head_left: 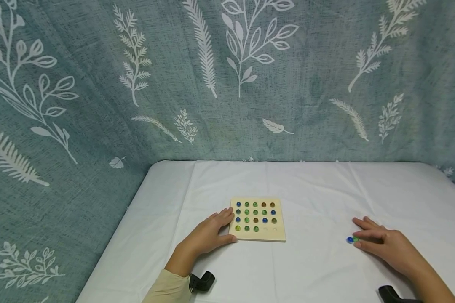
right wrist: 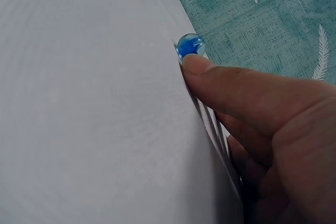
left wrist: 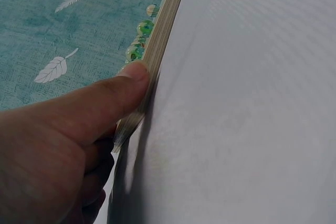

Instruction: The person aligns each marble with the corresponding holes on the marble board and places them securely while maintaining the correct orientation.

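Observation:
A pale wooden board (head_left: 269, 236) lies on the white cloth, with rows of blue, green and brown glass marbles sitting in its hollows. Two hollows at its front right corner show bare wood. My left hand (head_left: 209, 232) rests at the board's left side, straight fingers on the left edge and thumb against the front edge. Off to the right, my right hand (head_left: 390, 244) pinches a green marble (head_left: 356, 239) between thumb and forefinger. Just left of those fingertips is a blue marble (head_left: 350, 240). In the right wrist view the thumb tip overlaps the blue marble (right wrist: 190, 44).
A white cloth (head_left: 311, 185) covers the table, with light creases. Behind it and on the left hangs a teal curtain (head_left: 303, 101) with white leaf prints. Black wrist mounts (head_left: 202, 281) show on both arms near the bottom.

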The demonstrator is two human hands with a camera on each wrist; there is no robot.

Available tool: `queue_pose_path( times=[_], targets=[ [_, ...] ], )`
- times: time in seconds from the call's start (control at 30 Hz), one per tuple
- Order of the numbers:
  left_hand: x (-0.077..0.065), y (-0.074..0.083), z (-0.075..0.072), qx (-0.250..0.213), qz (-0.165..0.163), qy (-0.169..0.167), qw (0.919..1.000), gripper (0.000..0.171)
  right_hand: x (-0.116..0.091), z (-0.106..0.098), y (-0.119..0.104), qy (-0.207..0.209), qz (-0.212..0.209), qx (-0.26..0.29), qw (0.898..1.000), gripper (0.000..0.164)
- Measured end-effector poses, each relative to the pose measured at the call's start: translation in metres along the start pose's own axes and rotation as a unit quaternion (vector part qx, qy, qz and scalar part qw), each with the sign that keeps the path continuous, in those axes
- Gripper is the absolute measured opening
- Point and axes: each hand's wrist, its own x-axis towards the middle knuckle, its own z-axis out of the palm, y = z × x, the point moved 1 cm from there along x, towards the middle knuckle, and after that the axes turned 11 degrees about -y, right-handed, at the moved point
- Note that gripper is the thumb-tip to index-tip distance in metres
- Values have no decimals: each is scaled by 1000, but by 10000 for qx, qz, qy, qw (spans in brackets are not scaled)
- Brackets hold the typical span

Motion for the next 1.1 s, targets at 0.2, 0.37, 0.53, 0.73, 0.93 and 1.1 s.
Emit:
queue_pose_path(
  times=[0.2, 0.37, 0.53, 0.73, 0.93, 1.1],
  targets=[
    [0, -1, 0, -6, -27, -10, 10000, 77, 0, 0, 0, 87, -90, 45, 9999, 49],
    [0, -1, 0, -46, -2, -27, 10000, 77, -1, -2, -1, 255, 4, 125, 9996, 51],
    [0, -2, 0, -36, -29, -54, 10000, 78, 1, -6, -9, 350, 138, 100, 9992, 56],
    [0, -2, -2, -15, -67, -41, 10000, 78, 10, -5, -37, 167, -23, -23, 9999, 52],
    [-1, -1, -2, -62, -89, -64, 9999, 78, 29, 16, -71, 225, -533, -195, 9981, 43],
    [-1, -1, -1, -42, -50, -68, 10000, 78, 43, 36, -94, 167, -708, -51, 9973, 42]
  ],
)
